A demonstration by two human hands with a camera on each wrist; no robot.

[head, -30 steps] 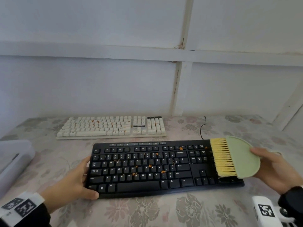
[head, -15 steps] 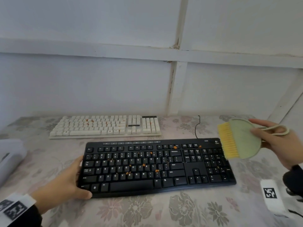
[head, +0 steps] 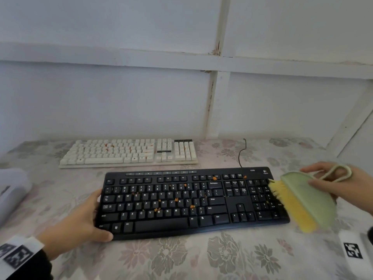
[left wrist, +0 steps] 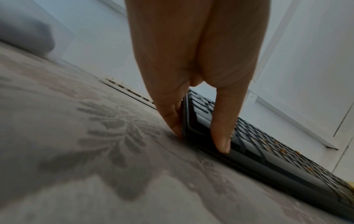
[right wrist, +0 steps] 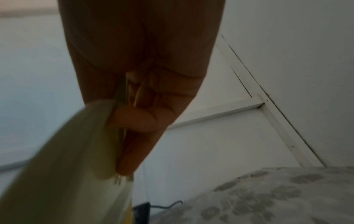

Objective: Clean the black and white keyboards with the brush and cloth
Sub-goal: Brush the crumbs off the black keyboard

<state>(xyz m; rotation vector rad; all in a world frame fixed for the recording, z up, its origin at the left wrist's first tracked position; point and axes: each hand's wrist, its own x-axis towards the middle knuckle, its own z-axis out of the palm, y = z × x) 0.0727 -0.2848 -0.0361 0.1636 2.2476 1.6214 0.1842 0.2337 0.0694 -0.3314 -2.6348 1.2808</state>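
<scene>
A black keyboard [head: 191, 201] lies on the table in front of me, with orange crumbs [head: 176, 199] scattered over its keys. Behind it sits a white keyboard [head: 129, 152], also speckled with orange. My left hand [head: 86, 221] braces the black keyboard's left end: straight fingers [left wrist: 172, 119] press its side and the thumb lies on the front corner. My right hand [head: 333, 184] grips a pale green brush [head: 308, 201] by its back, near a cord loop. Its yellow bristles [head: 282, 197] touch the number pad's right edge. The right wrist view shows the brush [right wrist: 67, 166] blurred.
A floral tablecloth [head: 201, 259] covers the table. A grey plastic box [head: 12, 190] stands at the left edge. The black keyboard's cable [head: 242, 152] runs back to the white wall. No cleaning cloth is in view.
The brush lifted off the number pad to the right, then came back down. Its bristles now touch the pad's right edge. The left hand has stayed in place.
</scene>
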